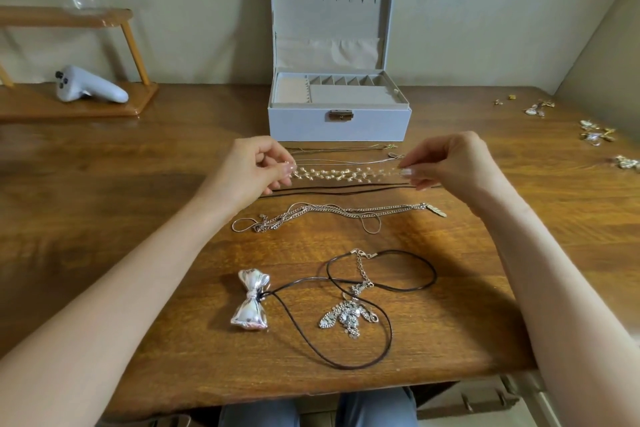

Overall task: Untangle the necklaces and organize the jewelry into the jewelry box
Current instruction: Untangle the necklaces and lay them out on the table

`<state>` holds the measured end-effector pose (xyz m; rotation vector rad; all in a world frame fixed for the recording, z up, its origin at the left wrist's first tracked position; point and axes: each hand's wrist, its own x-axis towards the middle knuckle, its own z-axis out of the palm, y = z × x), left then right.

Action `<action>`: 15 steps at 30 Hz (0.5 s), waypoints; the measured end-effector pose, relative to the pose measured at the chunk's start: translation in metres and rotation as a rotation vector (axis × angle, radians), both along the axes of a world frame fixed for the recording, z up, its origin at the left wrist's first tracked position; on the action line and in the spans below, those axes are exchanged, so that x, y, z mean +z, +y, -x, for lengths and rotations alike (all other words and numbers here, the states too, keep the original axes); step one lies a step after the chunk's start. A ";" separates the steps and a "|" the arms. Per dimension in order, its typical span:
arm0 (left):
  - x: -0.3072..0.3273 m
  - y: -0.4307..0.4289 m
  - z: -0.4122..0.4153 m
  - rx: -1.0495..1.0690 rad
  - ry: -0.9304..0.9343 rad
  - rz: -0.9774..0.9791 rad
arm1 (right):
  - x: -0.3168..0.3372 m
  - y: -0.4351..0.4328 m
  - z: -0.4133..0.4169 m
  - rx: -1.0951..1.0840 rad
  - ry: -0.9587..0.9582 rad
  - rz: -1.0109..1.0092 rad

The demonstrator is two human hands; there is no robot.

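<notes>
1. Here, at left, the left hand (258,166) pinches the left end of the pearl necklace (346,174) between thumb and forefinger, the other fingers curled beneath.
2. The pearl necklace runs straight rightward from that pinch, stretched between both hands and just in front of the jewelry box (339,121). It is a band of small cream beads on pale gilt links. Whether it rests on the table (104,201) cannot be told.
3. The right hand (450,163) pinches the necklace's right end in the same manner.
4. The jewelry box is pale grey. Its lid stands upright, showing a row of hooks, and the tray below is divided into compartments.
5. Thin chains (346,149) lie between box and pearls, a black cord (346,189) just nearer the person, then silver chains (329,213).
6. Nearest the person, a silver bow pendant (250,305) lies left of a sequined pendant (346,317), their cords overlapping.
7. Small earrings (595,133) lie at far right
</notes>
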<state>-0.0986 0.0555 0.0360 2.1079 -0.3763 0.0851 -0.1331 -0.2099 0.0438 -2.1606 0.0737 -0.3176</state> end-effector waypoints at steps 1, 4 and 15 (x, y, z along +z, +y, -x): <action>-0.001 0.000 0.000 -0.014 0.018 -0.051 | 0.000 0.000 0.000 0.000 0.016 0.043; -0.006 -0.001 0.000 -0.034 0.050 -0.169 | 0.000 0.000 0.001 0.030 0.075 0.117; 0.002 0.006 0.000 -0.191 0.294 -0.243 | 0.001 -0.004 0.002 0.147 0.304 0.291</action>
